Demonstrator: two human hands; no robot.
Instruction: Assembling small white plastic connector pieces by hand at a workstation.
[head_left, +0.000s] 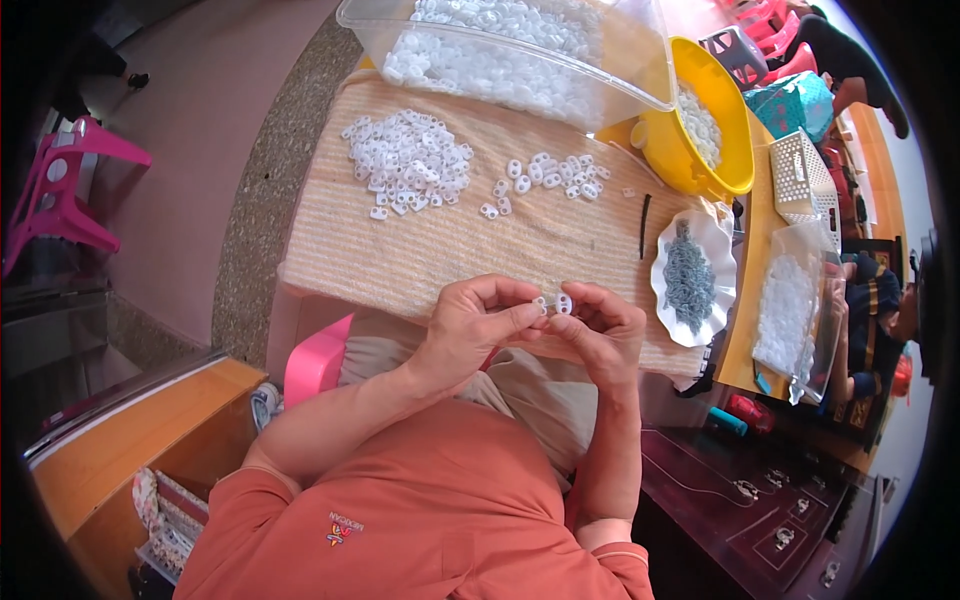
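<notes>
In front of my body, both hands are raised at the near edge of the cloth-covered table. My left hand (470, 325) pinches a small white plastic piece with a hole (541, 302) between thumb and fingertips. My right hand (607, 330) grips a white oval two-holed plastic piece (563, 302) the same way. The two pieces are close together; whether they touch, or anything small sits between them, I cannot tell. Beyond my hands lie a heap of flat white holed pieces (410, 160) and a smaller scatter of white oval pieces (552, 175).
A scalloped white dish (722, 300) of small grey metal parts stands at right, near a thin black stick (645, 228). Farther back are a clear plastic bin (640, 85) and a yellow basin (735, 150), both holding white pieces. A pink stool (75, 185) stands at far left.
</notes>
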